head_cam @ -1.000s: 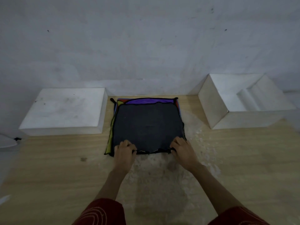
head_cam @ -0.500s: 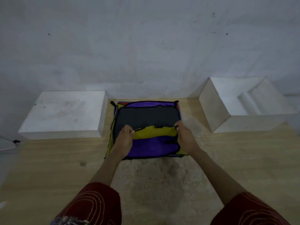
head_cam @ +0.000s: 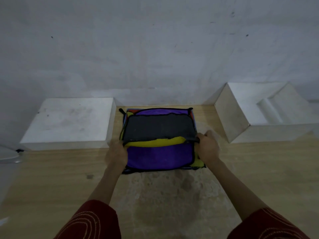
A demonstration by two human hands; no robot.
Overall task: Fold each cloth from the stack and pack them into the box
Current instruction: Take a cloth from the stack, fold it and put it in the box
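A stack of cloths [head_cam: 158, 156] lies on the wooden table [head_cam: 51, 169] against the wall, with purple and yellow layers showing. On top lies a dark grey cloth [head_cam: 159, 126], folded in half away from me. My left hand [head_cam: 117, 151] grips its folded edge at the left end. At the right end of that same edge my right hand [head_cam: 206, 146] pinches the cloth. An open white box [head_cam: 229, 121] stands to the right of the stack, and I see no cloth in it.
A closed white box or lid [head_cam: 69, 121] lies left of the stack. A grey wall [head_cam: 155, 49] rises straight behind everything. A pale rounded object [head_cam: 8, 154] sits at the left edge. The table surface in front of the stack is scuffed.
My hands lifted the dark grey cloth's near edge and carried it away from me, folding it in half and uncovering the yellow and purple cloths. Both hands then slid outward along the fold.
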